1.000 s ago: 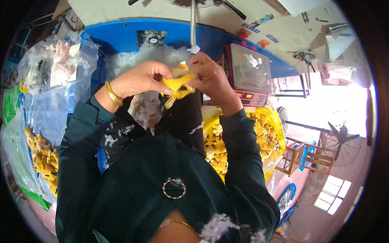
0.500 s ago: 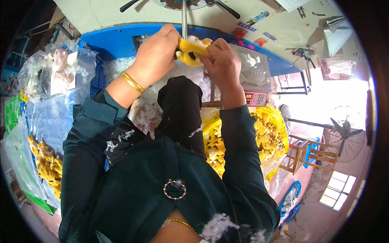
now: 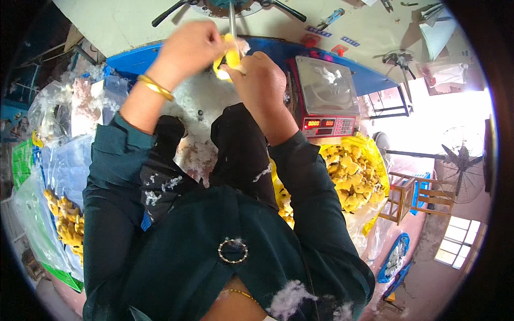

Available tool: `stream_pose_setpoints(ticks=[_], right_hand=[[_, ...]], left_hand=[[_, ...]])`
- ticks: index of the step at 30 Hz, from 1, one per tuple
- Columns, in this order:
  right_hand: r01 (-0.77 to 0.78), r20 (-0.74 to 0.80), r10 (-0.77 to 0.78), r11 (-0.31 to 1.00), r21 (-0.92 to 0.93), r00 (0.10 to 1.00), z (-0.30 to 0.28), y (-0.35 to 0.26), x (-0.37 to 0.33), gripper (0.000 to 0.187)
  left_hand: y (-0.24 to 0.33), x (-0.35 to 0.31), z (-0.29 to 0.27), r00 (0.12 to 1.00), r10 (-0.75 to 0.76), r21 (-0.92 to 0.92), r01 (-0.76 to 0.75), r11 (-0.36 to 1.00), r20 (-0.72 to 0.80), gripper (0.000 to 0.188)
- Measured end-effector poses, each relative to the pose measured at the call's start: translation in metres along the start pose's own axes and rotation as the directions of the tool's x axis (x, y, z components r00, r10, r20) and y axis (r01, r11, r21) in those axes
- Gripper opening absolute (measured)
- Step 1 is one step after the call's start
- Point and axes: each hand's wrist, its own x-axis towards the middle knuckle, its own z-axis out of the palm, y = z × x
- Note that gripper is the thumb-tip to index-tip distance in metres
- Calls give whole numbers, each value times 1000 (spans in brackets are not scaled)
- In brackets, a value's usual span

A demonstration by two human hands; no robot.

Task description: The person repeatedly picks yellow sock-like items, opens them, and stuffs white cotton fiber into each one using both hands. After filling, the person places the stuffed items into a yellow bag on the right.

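Observation:
A small yellow plush toy skin (image 3: 232, 58) with white patches is at the lower end of a thin metal tube (image 3: 232, 22), which comes from the machine above. My right hand (image 3: 262, 80) is closed, pinching the plush skin from the right. On the other side my left hand (image 3: 187, 52) has its fingers curled closed at the skin's upper left edge; slight blur and the hand itself hide part of the grip. Whether the tube goes inside the skin cannot be made out.
A red weighing scale (image 3: 327, 126) with a clear tray stands right of my hands. Yellow plush pieces fill a yellow bag (image 3: 386, 184) beside me; more plush pieces (image 3: 65, 216) lie at left. White stuffing (image 3: 201, 99) lies below my hands. A blue table edge (image 3: 134, 59) curves ahead.
Both hands have shifted left with the plush skin, my right hand the most. The skin has turned from lying sideways to more upright. More of the scale shows.

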Motion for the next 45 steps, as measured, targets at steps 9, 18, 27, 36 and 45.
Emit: stream_pose_setpoints(ticks=[9,18,27,36,45], right_hand=[[-269,406,62,838,476,912,-39,5,-13,37],[-390,308,290,854,345,906,-16,-5,8,46],[-314,234,227,827,466,945,-17,1,-16,26],[-407,400,103,399,822,911,25,79,17,21],[1,-217,20,995,95,976,18,-10,-51,35]], left_hand=[[-21,22,44,981,-79,-439,151,886,179,27],[-20,23,34,989,-24,-297,66,953,143,25],[25,-28,28,999,-30,-246,38,969,37,28],[9,-14,22,988,-90,-245,118,962,126,39],[3,-17,30,939,-211,-394,309,866,273,44]])
